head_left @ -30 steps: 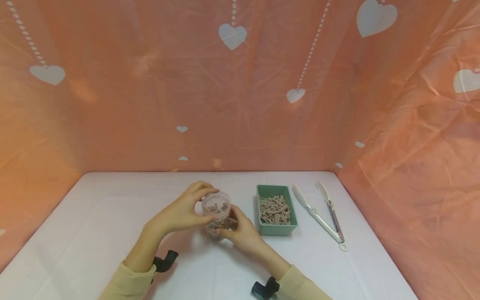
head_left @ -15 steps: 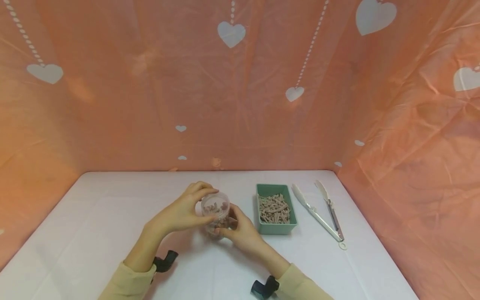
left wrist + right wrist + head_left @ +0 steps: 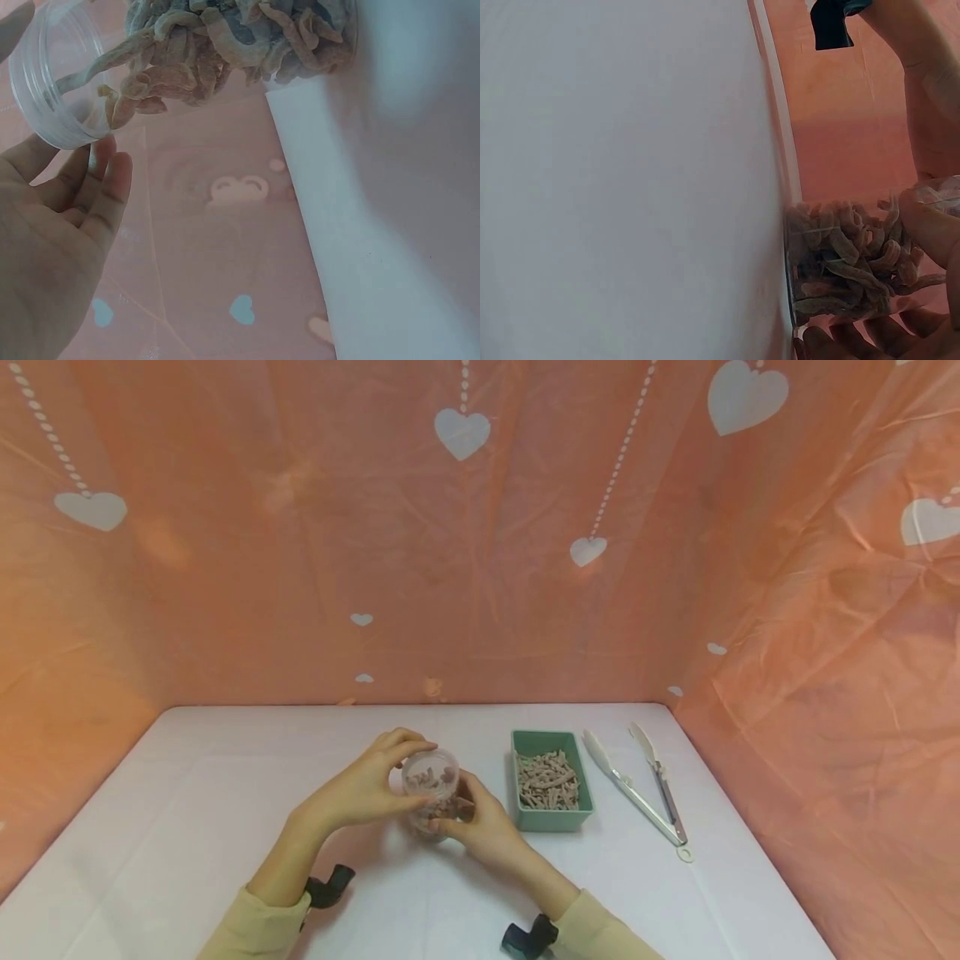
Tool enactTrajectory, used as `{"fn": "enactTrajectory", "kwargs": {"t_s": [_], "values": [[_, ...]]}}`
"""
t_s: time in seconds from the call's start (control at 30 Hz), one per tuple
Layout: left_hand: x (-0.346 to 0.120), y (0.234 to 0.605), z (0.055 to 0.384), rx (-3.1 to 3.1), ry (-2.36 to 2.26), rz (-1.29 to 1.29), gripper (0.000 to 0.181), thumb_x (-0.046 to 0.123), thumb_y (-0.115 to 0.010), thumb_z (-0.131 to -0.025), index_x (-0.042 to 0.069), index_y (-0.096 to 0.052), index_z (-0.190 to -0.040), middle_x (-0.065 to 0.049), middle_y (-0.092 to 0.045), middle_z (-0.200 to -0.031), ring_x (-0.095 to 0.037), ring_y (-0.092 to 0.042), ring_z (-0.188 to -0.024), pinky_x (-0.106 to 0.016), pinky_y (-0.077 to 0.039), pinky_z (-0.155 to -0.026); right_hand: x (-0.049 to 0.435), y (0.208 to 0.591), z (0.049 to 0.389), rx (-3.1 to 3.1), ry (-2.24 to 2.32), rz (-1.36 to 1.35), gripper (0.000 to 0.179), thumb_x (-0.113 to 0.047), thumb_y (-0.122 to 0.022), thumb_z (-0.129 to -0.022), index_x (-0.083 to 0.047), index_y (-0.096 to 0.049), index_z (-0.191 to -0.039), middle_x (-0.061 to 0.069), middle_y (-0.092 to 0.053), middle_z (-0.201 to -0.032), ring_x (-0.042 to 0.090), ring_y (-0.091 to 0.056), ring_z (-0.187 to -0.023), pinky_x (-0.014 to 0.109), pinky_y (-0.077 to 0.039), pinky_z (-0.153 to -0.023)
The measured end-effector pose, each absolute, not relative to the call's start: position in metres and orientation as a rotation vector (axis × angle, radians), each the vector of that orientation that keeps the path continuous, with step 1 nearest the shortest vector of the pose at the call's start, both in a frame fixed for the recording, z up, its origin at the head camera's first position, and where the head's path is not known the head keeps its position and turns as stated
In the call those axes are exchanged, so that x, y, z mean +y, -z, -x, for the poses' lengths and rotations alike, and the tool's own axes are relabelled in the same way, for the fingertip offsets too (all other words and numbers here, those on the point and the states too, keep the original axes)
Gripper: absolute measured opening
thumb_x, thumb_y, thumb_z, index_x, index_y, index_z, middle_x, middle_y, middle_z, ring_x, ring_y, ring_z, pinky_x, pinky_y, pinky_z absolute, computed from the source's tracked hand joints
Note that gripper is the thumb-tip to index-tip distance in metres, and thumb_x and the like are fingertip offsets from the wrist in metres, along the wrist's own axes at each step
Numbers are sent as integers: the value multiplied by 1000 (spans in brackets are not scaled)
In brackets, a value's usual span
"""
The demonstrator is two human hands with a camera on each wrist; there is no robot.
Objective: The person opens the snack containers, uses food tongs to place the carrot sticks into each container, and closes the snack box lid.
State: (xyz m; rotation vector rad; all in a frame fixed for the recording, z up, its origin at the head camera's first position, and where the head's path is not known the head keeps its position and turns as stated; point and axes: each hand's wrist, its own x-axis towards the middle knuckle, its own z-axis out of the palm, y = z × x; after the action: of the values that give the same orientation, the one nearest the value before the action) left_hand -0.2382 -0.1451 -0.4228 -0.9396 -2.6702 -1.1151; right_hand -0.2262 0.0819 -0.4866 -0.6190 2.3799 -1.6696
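Observation:
A clear plastic jar [image 3: 430,777] stands on the white table, partly filled with brownish, twisted dried strips [image 3: 202,56]. Around its clear round top [image 3: 56,82] my left hand [image 3: 371,781] curls its fingers and thumb; whether that top is a separate lid I cannot tell. Lower down, my right hand [image 3: 487,822] holds the jar's body, thumb on the near side and fingers behind. In the right wrist view the strips [image 3: 847,262] show through the jar wall, and the jar's base sits at the table surface. The hands hide part of the jar.
Right of the jar, a green rectangular tub [image 3: 555,820] holds more of the strips. Metal tongs [image 3: 647,806] with pale tips lie spread on the table [image 3: 225,777] farther right. Orange cloth with white hearts [image 3: 480,568] hangs behind and at the sides.

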Motion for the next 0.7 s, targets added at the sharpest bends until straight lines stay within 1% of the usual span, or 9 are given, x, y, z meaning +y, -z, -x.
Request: {"fn": "enactTrajectory", "kwargs": {"t_s": [0.13,0.27,0.47,0.6,0.7], "values": [[-146,423,239,-2672,1143,951,64,24,-88,-84,6,-62,-140,-8,-55,-139,-33,-51,-132,-58,-48,-106,82,488,227,2380,1670,614,76,-23,-79,-94,-4,-39,-155,18,-57,-145,35,-54,-135,52,-45,-115],[-148,423,240,-2680,1166,971,64,24,-87,-86,5,-61,-141,-9,-55,-141,-36,-50,-133,-61,-46,-107,82,487,228,2374,1677,638,73,-21,-78,-94,-3,-40,-154,19,-57,-145,36,-54,-135,53,-44,-115],[-151,422,240,-2696,1197,1033,64,21,-83,-90,5,-57,-146,-13,-53,-147,-40,-46,-139,-65,-40,-113,83,486,229,2347,1683,652,74,-18,-78,-94,-1,-39,-155,21,-55,-147,37,-51,-138,54,-43,-116],[-154,421,240,-2709,1280,1117,67,14,-77,-93,10,-49,-154,-13,-46,-158,-41,-39,-147,-67,-33,-117,83,485,229,2346,1688,631,75,-18,-79,-93,-2,-39,-155,19,-55,-147,36,-52,-137,53,-43,-116],[-156,422,240,-2719,1329,1154,72,13,-74,-95,13,-42,-159,-10,-37,-165,-39,-32,-152,-67,-28,-120,82,484,229,2343,1694,631,75,-18,-80,-93,-3,-40,-155,19,-56,-146,35,-54,-136,52,-44,-115]]}}
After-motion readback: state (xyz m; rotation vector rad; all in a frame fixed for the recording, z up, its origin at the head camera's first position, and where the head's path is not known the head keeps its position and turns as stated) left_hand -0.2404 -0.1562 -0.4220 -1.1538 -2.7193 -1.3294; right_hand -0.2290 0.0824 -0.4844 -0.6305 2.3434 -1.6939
